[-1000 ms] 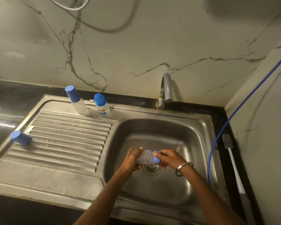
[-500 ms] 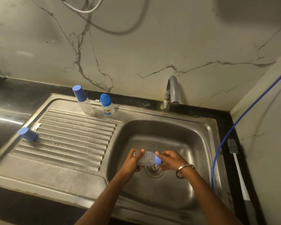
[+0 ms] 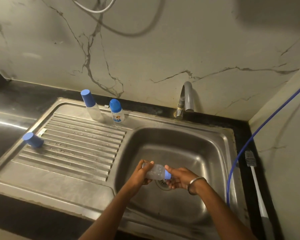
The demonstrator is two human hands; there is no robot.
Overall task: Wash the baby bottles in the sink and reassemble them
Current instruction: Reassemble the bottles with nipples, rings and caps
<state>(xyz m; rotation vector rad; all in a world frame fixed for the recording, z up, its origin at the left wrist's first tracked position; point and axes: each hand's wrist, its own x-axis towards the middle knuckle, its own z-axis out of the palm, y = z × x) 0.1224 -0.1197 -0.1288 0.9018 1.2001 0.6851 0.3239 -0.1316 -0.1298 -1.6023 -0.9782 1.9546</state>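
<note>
A clear baby bottle [image 3: 155, 172] lies sideways over the steel sink basin [image 3: 177, 141], above the drain. My left hand [image 3: 141, 174] grips its base end. My right hand [image 3: 177, 177] holds the blue collar [image 3: 168, 174] at its neck end. Two more bottles stand at the back of the drainboard: a tall clear one with a blue cap [image 3: 90, 106] and a short one with a blue cap and a picture label [image 3: 117, 111]. A loose blue cap [image 3: 33, 139] lies on its side at the drainboard's left edge.
The grey tap [image 3: 186, 99] rises behind the basin; no water is visible. A white-handled bottle brush [image 3: 255, 181] lies on the black counter to the right, beside a blue hose [image 3: 241, 149]. The ribbed drainboard [image 3: 76, 146] is wet.
Both hands stay on the bottle over the drain, hardly shifting. The camera view has drifted, so the whole scene sits slightly lower and further right in frame.
</note>
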